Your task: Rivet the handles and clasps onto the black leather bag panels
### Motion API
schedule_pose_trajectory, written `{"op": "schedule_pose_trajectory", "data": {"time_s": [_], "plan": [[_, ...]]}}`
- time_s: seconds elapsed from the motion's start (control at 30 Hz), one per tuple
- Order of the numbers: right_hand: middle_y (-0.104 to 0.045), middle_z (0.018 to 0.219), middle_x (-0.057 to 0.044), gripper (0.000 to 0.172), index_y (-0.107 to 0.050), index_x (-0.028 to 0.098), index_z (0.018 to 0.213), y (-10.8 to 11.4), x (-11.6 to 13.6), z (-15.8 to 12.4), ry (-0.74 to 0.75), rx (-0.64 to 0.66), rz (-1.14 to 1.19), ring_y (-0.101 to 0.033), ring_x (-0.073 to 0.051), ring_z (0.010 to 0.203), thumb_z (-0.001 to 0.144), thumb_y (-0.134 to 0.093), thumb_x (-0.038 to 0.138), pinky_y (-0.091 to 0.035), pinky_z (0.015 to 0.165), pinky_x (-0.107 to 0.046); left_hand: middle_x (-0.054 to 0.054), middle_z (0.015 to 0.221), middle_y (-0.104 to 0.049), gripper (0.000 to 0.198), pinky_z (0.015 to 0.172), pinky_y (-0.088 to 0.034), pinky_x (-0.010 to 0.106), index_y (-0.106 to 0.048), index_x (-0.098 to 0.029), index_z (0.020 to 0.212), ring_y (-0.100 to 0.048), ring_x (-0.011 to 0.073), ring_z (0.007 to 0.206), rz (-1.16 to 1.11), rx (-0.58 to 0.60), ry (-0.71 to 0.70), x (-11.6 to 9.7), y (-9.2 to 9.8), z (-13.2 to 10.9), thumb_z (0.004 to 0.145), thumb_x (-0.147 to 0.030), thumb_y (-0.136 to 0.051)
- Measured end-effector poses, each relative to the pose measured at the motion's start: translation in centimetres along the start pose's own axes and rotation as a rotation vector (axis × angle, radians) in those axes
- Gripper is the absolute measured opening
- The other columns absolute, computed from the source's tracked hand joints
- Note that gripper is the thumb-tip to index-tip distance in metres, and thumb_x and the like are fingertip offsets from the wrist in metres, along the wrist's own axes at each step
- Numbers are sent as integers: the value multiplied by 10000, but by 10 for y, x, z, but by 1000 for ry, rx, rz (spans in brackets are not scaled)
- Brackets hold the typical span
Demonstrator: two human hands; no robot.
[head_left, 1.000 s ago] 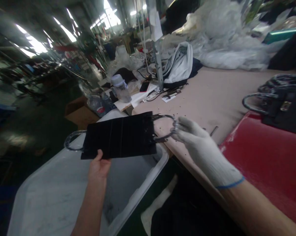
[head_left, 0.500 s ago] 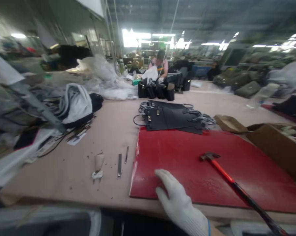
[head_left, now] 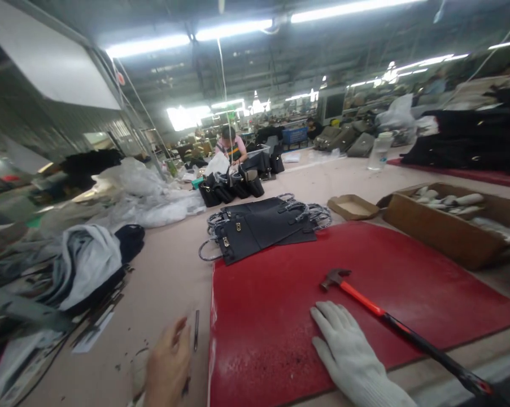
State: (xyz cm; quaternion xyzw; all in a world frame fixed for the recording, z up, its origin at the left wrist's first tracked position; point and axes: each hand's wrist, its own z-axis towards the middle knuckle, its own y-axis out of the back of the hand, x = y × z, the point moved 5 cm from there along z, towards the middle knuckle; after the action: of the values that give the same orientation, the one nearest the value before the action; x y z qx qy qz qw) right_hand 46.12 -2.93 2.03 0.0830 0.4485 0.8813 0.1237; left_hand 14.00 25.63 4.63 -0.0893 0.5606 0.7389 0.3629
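My right hand [head_left: 350, 345], in a white knit glove, lies with fingers stretched out on a red board [head_left: 271, 299] and holds nothing. Beside it rests a claw hammer [head_left: 365, 299] with a red and black handle, its head on the board. My bare left hand [head_left: 170, 362] is over the table left of the board, somewhat blurred, with fingers loosely bent and apart. It covers most of a flat metal strip [head_left: 186, 387]; contact cannot be made out. A thin metal rod [head_left: 196, 330] lies just right of it. Dark bag panels [head_left: 263, 226] with wrapped handles overlap the board's far edge.
An open brown box [head_left: 441, 234] with white pieces stands right, near a shallow cardboard tray [head_left: 354, 207]. Farther back are a clear bottle [head_left: 380, 151], black bags [head_left: 231, 186] and a seated person [head_left: 231, 148]. Plastic wrap [head_left: 153, 198] and grey-white material [head_left: 94, 263] lie left.
My left hand has come into view over the small tools. The right hand has shifted right over the board, nearer the hammer. The camera view has turned right and tilted.
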Motion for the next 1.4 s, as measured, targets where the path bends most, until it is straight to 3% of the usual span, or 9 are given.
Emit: {"op": "schedule_pose_trajectory", "data": {"time_s": [0.13,0.23,0.5,0.63,0.77,0.9,1.07,1.27,1.4], "plan": [[-638,1369,-147,420,-690,155,1309,0,-1,-1,-12,-73,14,-613,-364,1224,946,-524,283,-532,1037,-557,140,1316,-690,411,1045,-533,349,-639,-157,1284,-663,224,1205,277,194,-312,-83,-73,83,977,-177,-367],[-645,1369,-142,428,-690,164,1308,0,-4,-3,-24,-127,22,-623,-371,1219,933,-532,295,-546,1014,-555,206,1311,-668,418,1112,-455,450,-644,-99,1249,-614,293,1254,432,233,-337,-101,-103,131,926,-88,-379],[-629,1411,-111,480,-663,192,1345,-1,-5,-8,-60,-174,3,-618,-360,1247,884,-575,290,-577,979,-516,169,1052,-740,345,1202,-279,562,-697,-147,1007,-652,328,1117,636,367,-520,-105,-120,160,850,-35,-410],[-616,1412,-140,489,-654,152,1355,1,-5,-7,-83,-144,59,-590,-374,1266,886,-570,262,-554,1008,-545,149,1016,-736,320,1078,-440,458,-692,-170,977,-675,303,1029,657,473,-611,-106,-105,151,974,-149,-373],[-634,1368,-155,463,-669,133,1331,3,-3,0,-85,-69,131,-584,-372,1246,891,-561,231,-517,1053,-580,124,991,-743,301,893,-529,391,-699,-196,1011,-696,286,951,569,529,-738,-100,-79,95,1031,-272,-408],[-628,1361,-183,456,-676,111,1319,3,-2,6,-117,31,202,-565,-392,1249,896,-554,233,-477,1086,-625,63,824,-724,257,663,-540,301,-681,-214,1104,-710,214,715,277,370,-862,-104,-57,-16,1053,-270,-436],[-613,1371,-179,438,-640,120,1342,8,-7,7,-215,88,351,-548,-380,1273,964,-531,313,-428,1140,-627,92,823,-734,258,547,-532,293,-650,-165,1162,-713,212,622,107,252,-639,-138,-66,-149,1038,-210,-429],[-577,1424,-150,457,-576,178,1390,13,-14,7,-233,125,528,-513,-334,1342,1001,-515,411,-410,1163,-586,180,1099,-751,335,757,-628,392,-636,-132,1246,-757,297,868,-19,428,-221,-204,-103,-201,935,-156,-513],[-539,1472,-158,518,-590,167,1391,16,-9,16,-136,263,523,-459,-351,1395,933,-603,408,-323,1204,-633,221,1311,-679,516,968,-601,434,-549,-126,1382,-692,335,1176,-136,453,-175,-234,-111,-216,868,-85,-558]]}}
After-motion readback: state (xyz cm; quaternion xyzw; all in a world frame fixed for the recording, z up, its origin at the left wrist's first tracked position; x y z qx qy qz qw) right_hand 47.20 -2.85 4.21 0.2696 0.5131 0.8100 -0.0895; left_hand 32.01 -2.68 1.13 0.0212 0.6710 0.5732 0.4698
